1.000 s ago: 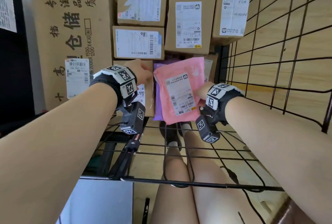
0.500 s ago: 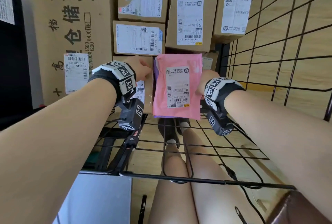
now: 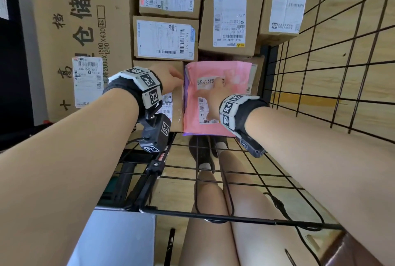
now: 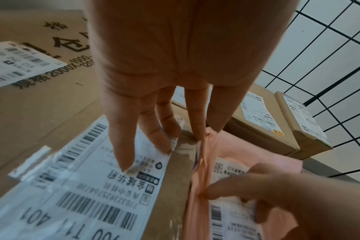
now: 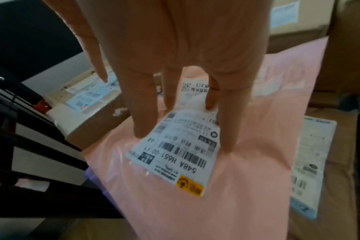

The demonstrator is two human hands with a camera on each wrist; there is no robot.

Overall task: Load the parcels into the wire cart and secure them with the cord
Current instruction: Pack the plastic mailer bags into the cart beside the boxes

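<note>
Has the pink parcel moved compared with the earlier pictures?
Yes. The pink parcel was tilted and lower; now it stands straight, higher, its top edge near the labelled box above, pressed flat by the right hand.

We see the mailer bag (image 3: pixel 218 99) at frame centre, lying against stacked boxes (image 3: pixel 168 39) inside the wire cart (image 3: pixel 320 73); the large carton (image 3: pixel 81 30) fills the upper left, cart mesh the right.

Parcel depot or stockroom: labelled brown cardboard shipping boxes (image 3: pixel 166 39) stacked in black wire-grid cart (image 3: pixel 320 77) above the hands.
</note>
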